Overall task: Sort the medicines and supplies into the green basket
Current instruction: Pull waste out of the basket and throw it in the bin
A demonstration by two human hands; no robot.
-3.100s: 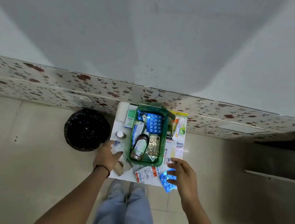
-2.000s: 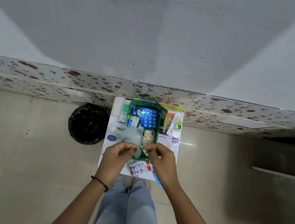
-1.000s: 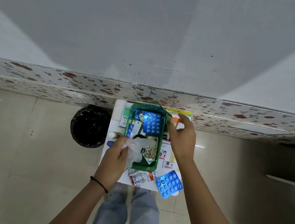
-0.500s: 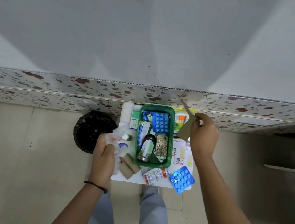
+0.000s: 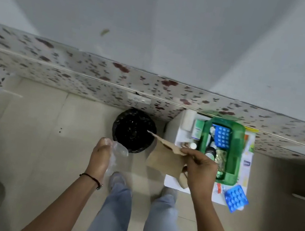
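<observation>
The green basket (image 5: 234, 149) stands on a small white table (image 5: 171, 183) at the right, holding a blue blister pack (image 5: 222, 137), a brown bottle and a gold pill strip. My right hand (image 5: 199, 167) pinches a torn piece of brown cardboard (image 5: 164, 157) between the table and the bin. My left hand (image 5: 101, 153) grips a crumpled clear plastic wrapper (image 5: 118, 150) just in front of the black-lined bin (image 5: 134, 130). A second blue blister pack (image 5: 236, 198) lies at the table's near right corner, beside a red-and-white strip (image 5: 219, 188).
A green-and-white medicine box (image 5: 197, 130) and a small white-capped bottle (image 5: 193, 146) sit left of the basket. Papers lie along the table's right side. A speckled skirting runs along the wall. My legs and shoes are below.
The view has swung left toward the bin. My right hand carried the cardboard from above the basket down toward the bin. My left hand moved the plastic wrapper off the table to the bin's front.
</observation>
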